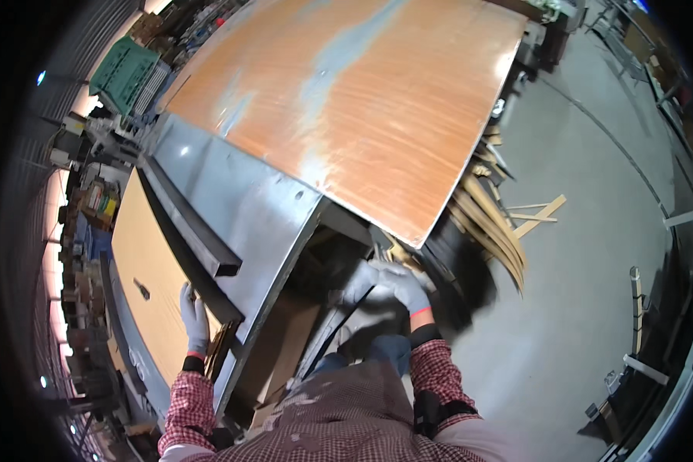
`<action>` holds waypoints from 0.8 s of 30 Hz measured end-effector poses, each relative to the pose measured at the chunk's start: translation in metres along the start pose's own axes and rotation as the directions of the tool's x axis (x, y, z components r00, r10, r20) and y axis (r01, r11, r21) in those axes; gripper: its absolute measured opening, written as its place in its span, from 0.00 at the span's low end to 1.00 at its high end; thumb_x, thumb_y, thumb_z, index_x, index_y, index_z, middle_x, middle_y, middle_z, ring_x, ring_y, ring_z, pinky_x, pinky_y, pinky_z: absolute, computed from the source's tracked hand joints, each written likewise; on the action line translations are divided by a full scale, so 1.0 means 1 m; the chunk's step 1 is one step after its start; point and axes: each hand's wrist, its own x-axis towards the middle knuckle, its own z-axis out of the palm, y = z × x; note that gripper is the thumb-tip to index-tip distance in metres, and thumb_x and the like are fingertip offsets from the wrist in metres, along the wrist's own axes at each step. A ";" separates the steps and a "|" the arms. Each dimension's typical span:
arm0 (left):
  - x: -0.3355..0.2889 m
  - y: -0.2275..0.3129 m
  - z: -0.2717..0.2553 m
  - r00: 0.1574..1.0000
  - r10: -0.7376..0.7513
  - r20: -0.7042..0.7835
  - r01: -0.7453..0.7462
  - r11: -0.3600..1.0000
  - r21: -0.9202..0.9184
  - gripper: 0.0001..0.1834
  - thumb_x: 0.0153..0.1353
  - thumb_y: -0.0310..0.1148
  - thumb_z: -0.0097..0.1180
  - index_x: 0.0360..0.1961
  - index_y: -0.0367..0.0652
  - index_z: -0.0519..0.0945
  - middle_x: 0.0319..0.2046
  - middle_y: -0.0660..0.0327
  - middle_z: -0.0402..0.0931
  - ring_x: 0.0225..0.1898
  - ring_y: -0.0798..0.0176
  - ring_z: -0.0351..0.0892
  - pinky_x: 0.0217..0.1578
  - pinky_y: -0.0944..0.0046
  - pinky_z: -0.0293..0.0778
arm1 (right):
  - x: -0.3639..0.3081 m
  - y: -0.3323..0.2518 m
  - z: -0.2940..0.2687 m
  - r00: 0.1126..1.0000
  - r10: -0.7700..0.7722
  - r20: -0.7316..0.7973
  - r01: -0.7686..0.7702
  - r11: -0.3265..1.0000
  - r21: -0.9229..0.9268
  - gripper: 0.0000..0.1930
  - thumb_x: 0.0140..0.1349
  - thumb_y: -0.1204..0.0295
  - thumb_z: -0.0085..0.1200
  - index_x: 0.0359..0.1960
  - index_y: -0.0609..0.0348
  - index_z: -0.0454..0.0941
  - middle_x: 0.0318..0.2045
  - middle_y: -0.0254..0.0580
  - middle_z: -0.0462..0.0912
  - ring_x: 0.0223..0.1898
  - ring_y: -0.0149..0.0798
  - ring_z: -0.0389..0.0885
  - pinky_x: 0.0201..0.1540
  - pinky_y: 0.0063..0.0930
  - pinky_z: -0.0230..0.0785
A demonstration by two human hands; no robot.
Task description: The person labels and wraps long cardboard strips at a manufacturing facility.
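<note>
My left hand (195,317), in a grey glove, lies on the near end of a pale wooden panel (150,266). Its fingers stretch forward along the panel beside a black edge strip (212,296). A small dark object (141,289) rests on the panel just left of that hand. My right hand (400,285), also gloved in grey, is out in front of my body by the near corner of a large orange-brown board (408,131). Motion blurs its fingers, and I cannot make out whether they hold anything.
The metal table (266,208) carries a long dark bar (189,219). Beneath it is a dark opening with cardboard (289,346). Curved wooden strips (489,223) and loose slats (540,215) lie to the right on the grey floor (585,262). A green crate (123,75) stands far left.
</note>
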 end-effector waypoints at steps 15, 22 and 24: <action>0.031 0.045 0.025 0.975 0.172 -0.144 -0.169 0.985 0.030 0.23 0.54 0.34 0.54 0.52 0.38 0.71 0.55 0.47 0.69 0.58 0.45 0.66 0.60 0.51 0.59 | -0.249 0.023 -0.172 0.789 0.540 -0.292 -0.319 -0.045 -0.947 0.06 0.54 0.70 0.52 0.24 0.56 0.80 0.25 0.42 0.81 0.26 0.39 0.78 0.29 0.35 0.70; 0.023 0.023 0.008 0.986 0.098 -0.135 -0.094 0.995 0.038 0.24 0.56 0.40 0.51 0.52 0.37 0.69 0.56 0.46 0.66 0.60 0.42 0.60 0.62 0.47 0.53 | 0.096 0.002 0.295 0.642 -0.229 0.731 0.704 -0.199 -0.681 0.16 0.56 0.66 0.56 0.41 0.67 0.78 0.32 0.53 0.81 0.36 0.52 0.79 0.39 0.40 0.71; 0.016 0.017 0.007 0.982 0.099 -0.159 -0.096 0.995 0.025 0.25 0.55 0.37 0.52 0.53 0.36 0.68 0.54 0.45 0.66 0.59 0.43 0.61 0.61 0.47 0.55 | 0.152 0.017 0.394 0.929 0.078 0.363 0.369 -0.077 -0.926 0.26 0.45 0.61 0.62 0.43 0.69 0.76 0.39 0.60 0.79 0.40 0.55 0.78 0.40 0.41 0.72</action>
